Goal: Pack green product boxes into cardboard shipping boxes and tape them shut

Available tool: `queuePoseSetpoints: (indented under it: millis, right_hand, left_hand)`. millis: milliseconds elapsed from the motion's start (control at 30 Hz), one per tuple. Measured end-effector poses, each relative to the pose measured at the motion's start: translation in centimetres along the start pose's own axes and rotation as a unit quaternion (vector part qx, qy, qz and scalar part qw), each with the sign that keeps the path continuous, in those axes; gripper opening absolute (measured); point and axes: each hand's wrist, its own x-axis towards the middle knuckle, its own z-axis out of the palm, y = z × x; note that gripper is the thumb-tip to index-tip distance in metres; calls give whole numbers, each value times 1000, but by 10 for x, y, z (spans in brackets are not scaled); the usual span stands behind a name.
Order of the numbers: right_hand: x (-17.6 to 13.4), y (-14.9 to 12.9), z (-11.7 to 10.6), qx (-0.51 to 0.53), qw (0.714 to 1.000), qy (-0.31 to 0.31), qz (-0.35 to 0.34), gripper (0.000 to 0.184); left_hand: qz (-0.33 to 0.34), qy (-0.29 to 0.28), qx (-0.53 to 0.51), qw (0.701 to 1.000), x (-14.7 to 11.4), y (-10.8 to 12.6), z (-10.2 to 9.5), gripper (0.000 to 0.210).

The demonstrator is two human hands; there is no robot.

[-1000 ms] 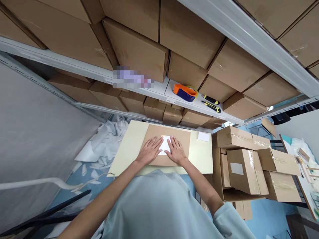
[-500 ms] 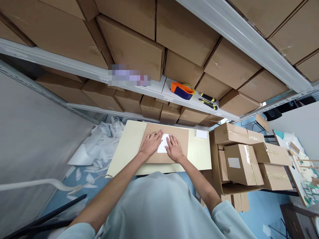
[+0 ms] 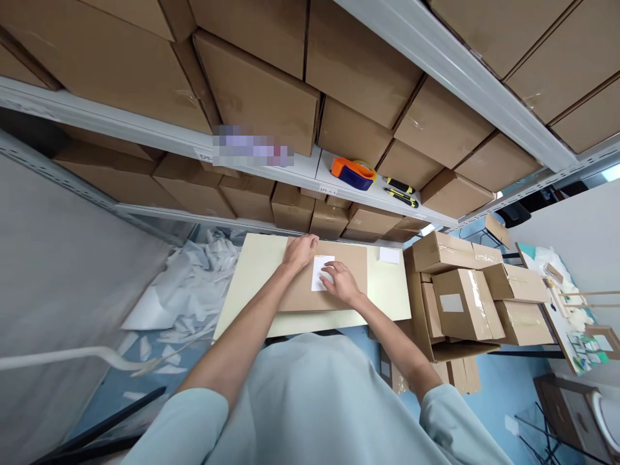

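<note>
A flat brown cardboard box (image 3: 356,258) lies on the pale yellow tabletop (image 3: 232,284), with a white label (image 3: 317,279) on its upper face. At the box's far edge, my left hand (image 3: 300,252) is closed, its bent fingers over that edge; the fingertips are partly hidden. My right hand (image 3: 341,284) rests on the box just right of the label. Its fingers are curved and apart, the tips over the label's right side, and it holds nothing.
A small white stack (image 3: 389,256) sits at the table's right. Above, a shelf carries an orange tape dispenser (image 3: 353,173) and yellow-black box cutters (image 3: 400,191) before cardboard boxes. Right of the table stands a large carton (image 3: 419,310) filled with boxes. White scraps (image 3: 194,284) lie left.
My left hand has left the label and moved to the far edge of the box, its fingers curling. My right hand has lifted from lying flat, fingers now bent. The label is more exposed.
</note>
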Motion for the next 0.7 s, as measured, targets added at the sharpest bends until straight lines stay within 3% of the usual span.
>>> queuePoseSetpoints:
  millis: [133, 367, 467, 700]
  right_hand:
    - [-8, -10, -8, -28, 1000, 9, 6, 32]
    - [-27, -12, -23, -36, 995, 35, 88, 30]
    - [-38, -34, -23, -28, 995, 28, 94, 26]
    - [-43, -105, -19, 21, 1000, 20, -9, 41]
  left_hand:
    - [-134, 29, -171, 976, 4, -10, -7, 35]
    - [-299, 45, -424, 853, 1, -22, -21, 44]
    - [-330, 48, -498, 801, -1, -27, -22, 39]
    - [-320, 84, -623, 709, 12, -21, -1, 27]
